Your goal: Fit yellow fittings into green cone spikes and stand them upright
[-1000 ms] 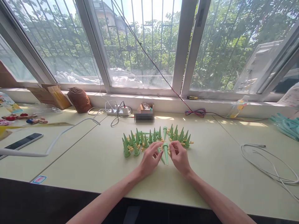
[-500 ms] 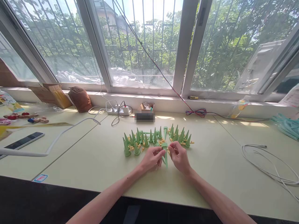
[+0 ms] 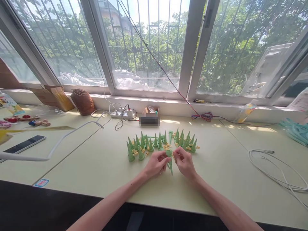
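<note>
My left hand (image 3: pixel 157 163) is closed around a green plant watering spike (image 3: pixel 170 166), its wide collar up and its tip pointing down toward the table. Close by on the right, the fingers of my right hand (image 3: pixel 184 163) pinch a small yellow valve (image 3: pixel 172 155) against the side of the collar. The valve is mostly hidden by my fingertips, so how far it sits in the collar cannot be made out. Just beyond my hands stand several green spikes (image 3: pixel 136 144), points up, with yellow valves at their bases. Loose yellow valves (image 3: pixel 166 146) lie among them.
More upright spikes (image 3: pixel 185 139) stand to the right of the middle. Behind are a small cardboard box (image 3: pixel 151 110) and a power strip (image 3: pixel 122 114). A phone (image 3: pixel 22 147) and white lamp-like arm (image 3: pixel 55 150) are at left; a coiled cable (image 3: pixel 262 166) lies at right.
The spike in my left hand has tilted slightly, its collar dropping a little and its tip shifting right. My right fingers have stayed close to the collar.
</note>
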Action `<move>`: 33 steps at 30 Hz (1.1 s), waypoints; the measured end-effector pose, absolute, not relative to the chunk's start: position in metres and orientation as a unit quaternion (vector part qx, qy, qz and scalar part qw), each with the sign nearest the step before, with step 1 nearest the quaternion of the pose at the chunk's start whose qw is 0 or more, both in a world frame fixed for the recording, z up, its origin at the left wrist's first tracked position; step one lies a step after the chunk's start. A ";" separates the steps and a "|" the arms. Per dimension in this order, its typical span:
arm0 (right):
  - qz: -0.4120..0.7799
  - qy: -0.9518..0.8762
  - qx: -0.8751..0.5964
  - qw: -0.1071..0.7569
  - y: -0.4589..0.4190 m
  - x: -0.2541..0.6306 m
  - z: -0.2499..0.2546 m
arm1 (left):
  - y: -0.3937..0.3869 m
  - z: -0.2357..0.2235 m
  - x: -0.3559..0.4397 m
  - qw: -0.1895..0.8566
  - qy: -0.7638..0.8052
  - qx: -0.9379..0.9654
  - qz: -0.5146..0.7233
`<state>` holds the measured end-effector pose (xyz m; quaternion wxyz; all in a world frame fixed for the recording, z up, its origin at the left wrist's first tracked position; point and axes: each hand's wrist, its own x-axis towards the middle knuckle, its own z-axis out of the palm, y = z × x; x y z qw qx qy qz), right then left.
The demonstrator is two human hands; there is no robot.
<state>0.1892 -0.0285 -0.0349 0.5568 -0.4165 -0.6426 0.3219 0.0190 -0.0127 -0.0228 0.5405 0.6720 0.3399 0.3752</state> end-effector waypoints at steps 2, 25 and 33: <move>0.334 -0.637 -0.415 0.557 -0.028 0.189 -0.036 | -0.014 -0.023 0.019 0.523 0.342 0.678 0.386; 0.295 -0.664 -0.386 0.569 -0.035 0.187 -0.033 | -0.018 -0.027 0.014 0.378 0.243 0.784 0.429; 0.299 -0.663 -0.385 0.568 -0.034 0.187 -0.035 | -0.013 -0.032 0.004 0.180 0.196 0.866 0.424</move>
